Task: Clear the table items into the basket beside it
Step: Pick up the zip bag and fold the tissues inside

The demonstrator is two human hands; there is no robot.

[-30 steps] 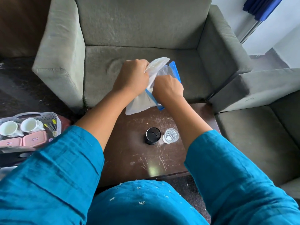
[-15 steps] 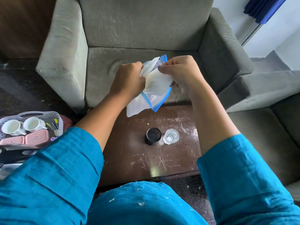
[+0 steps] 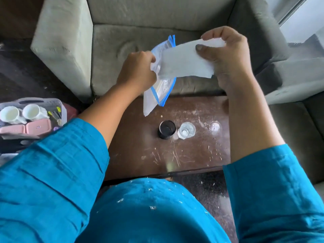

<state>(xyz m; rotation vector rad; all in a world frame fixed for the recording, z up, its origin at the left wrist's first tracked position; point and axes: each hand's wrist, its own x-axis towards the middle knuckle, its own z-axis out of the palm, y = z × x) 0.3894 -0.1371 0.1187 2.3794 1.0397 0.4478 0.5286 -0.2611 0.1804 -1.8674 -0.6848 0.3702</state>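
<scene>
My left hand (image 3: 136, 71) grips a clear zip bag with blue edges (image 3: 162, 92), held above the far edge of the dark wooden table (image 3: 140, 155). My right hand (image 3: 228, 55) pinches a white tissue sheet (image 3: 185, 62) that stretches from the bag's mouth out to the right. On the table stand a black cup (image 3: 166, 129) and, right beside it, a small clear glass (image 3: 186, 130). The grey plastic basket (image 3: 59, 106) sits on the floor at the left, with two white cups (image 3: 10, 114) and pink boxes (image 3: 37, 126) in it.
A grey armchair (image 3: 157, 18) stands right behind the table, and a second sofa (image 3: 298, 81) runs along the right. A wet ring mark (image 3: 215, 128) and crumbs lie on the scratched tabletop. My blue sleeves fill the foreground.
My right hand has moved up and to the right, drawing the white tissue out of the zip bag. The left hand keeps its grip on the bag.
</scene>
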